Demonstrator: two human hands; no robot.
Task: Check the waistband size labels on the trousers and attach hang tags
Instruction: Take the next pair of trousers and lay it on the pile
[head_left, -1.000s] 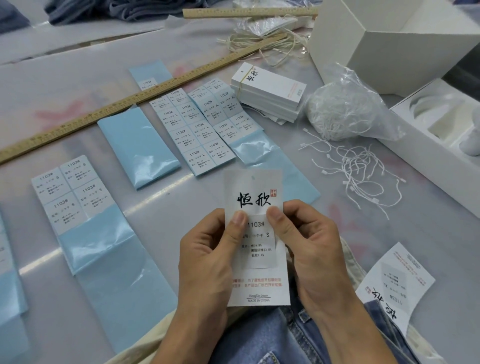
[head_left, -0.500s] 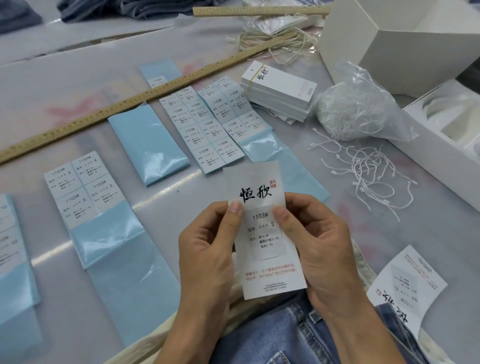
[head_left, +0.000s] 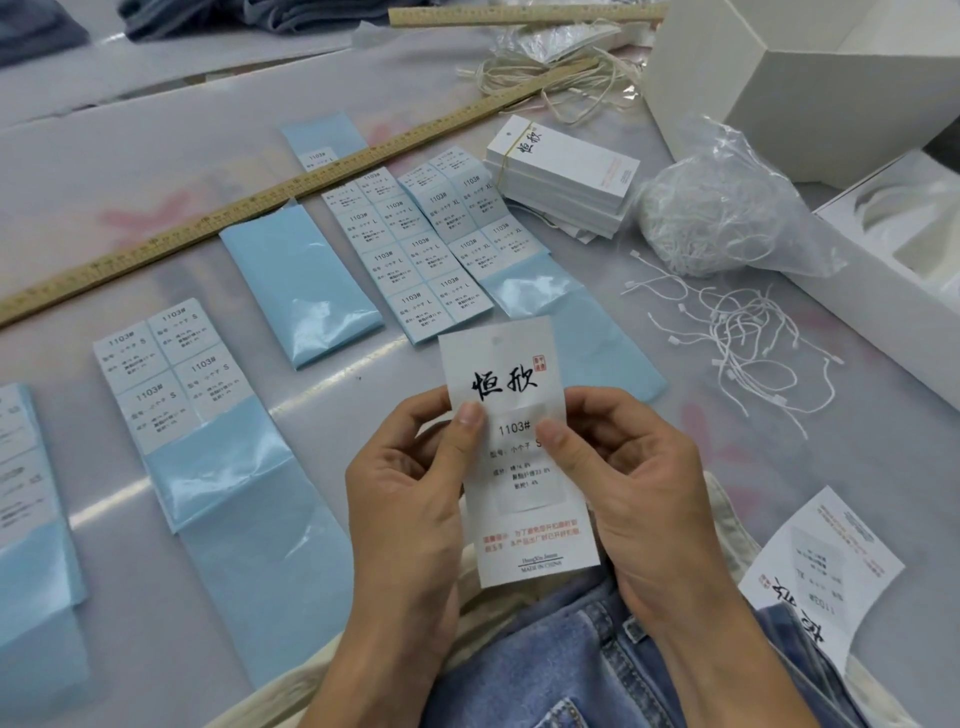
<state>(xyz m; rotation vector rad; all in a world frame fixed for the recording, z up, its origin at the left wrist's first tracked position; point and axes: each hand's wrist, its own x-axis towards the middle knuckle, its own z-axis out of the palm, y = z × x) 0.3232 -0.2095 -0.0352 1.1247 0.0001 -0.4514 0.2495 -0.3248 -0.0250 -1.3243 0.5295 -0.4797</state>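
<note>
Left hand (head_left: 410, 493) and right hand (head_left: 623, 478) pinching white hang tag (head_left: 514, 457), thumbs on its face; denim trousers (head_left: 561, 660) below.

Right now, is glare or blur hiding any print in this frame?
Head view: print on the held hang tag is sharp; glare streaks the blue backing sheets; far-left sticker sheets look smeared; the long wooden ruler bows from wide-angle distortion.

My fingers (head_left: 470, 415) pinch a matt paper tag (head_left: 514, 457); glossy blue backing sheets (head_left: 301, 291), a wooden ruler (head_left: 249, 200), faded denim trousers (head_left: 545, 670).
</note>
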